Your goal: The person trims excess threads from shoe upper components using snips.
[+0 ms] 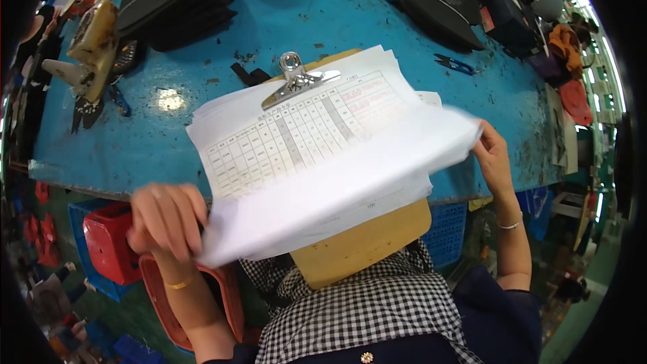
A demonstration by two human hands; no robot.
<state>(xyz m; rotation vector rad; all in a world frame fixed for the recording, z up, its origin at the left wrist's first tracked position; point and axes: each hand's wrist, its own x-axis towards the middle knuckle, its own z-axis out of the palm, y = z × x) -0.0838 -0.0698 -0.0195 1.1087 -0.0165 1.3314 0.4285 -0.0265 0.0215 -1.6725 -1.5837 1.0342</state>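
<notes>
A tan clipboard [367, 243] rests partly on the blue table and reaches over its front edge toward my lap. Its metal clip [296, 81] holds a stack of papers by the top edge. The top sheet [323, 175], printed with a table, has its lower part lifted and curled over the pages beneath. My right hand [494, 158] pinches that sheet at its right corner. At its lower left corner, my left hand [167, 221] has curled fingers closed on the paper, somewhat blurred.
Stacked black fabric pieces [178, 3] lie at the far left, near a worn yellowish tool [94, 40]. Toward the right are thread snips [455, 64] and another black piece [438, 10]. Below the table edge stand a red bin [111, 243] and a blue basket [446, 232].
</notes>
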